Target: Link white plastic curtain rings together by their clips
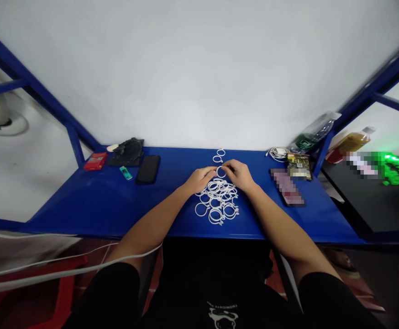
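Between my two hands a white ring (221,172) is held just above the blue tabletop. My left hand (202,177) pinches its left side with thumb and fingertips. My right hand (238,173) has closed on its right side. Right below my hands lies a loose pile of white rings (216,202), several of them overlapping, with small clip-like tabs on their edges. Farther back, close to the wall, two more white rings (217,159) lie one behind the other.
On the left of the blue table (97,205) are a black phone (148,169), a teal lighter-like item (126,173), a red box (96,161) and crumpled black plastic (129,151). To the right lie a pinkish phone (287,187), a packet (298,165), a white cable (276,154) and a bottle (314,132).
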`<state>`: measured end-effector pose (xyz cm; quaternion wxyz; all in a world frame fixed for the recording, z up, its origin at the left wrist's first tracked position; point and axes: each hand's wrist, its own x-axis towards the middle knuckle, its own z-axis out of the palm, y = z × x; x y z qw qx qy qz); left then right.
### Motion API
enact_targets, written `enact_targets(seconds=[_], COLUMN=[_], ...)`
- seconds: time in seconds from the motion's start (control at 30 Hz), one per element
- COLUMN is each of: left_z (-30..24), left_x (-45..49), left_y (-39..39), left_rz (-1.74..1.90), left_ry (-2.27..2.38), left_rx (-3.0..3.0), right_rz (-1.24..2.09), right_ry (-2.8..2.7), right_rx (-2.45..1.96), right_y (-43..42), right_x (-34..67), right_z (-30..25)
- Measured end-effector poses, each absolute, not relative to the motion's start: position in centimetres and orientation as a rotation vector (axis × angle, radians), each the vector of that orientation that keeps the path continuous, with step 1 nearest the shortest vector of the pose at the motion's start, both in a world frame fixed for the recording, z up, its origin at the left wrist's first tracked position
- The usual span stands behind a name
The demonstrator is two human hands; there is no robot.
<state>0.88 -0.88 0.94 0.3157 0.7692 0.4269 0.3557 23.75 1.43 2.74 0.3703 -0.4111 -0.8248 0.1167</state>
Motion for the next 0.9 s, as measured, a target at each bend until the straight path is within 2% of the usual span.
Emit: enact_targets(seconds=[0.2,0.5,0.9], left_z=[0.7,1.1,0.8], left_x=[1.3,0.8,1.1], left_y=[-1.2,-1.0,-0.6], left_rz=[1.043,1.271,1.514], left_ry=[1.037,0.951,1.038], left_rx=[1.997,2.250,2.259], right_rz=[0.283,0.407,0.377], right_ry=[-2.116,-2.039,-2.064], right_rx=[-0.747,-0.896,-0.696], right_y=[-0.1,0.7,-0.1], right_x=[22.2,22.9,22.0], right_z=[2.9,2.4,3.0])
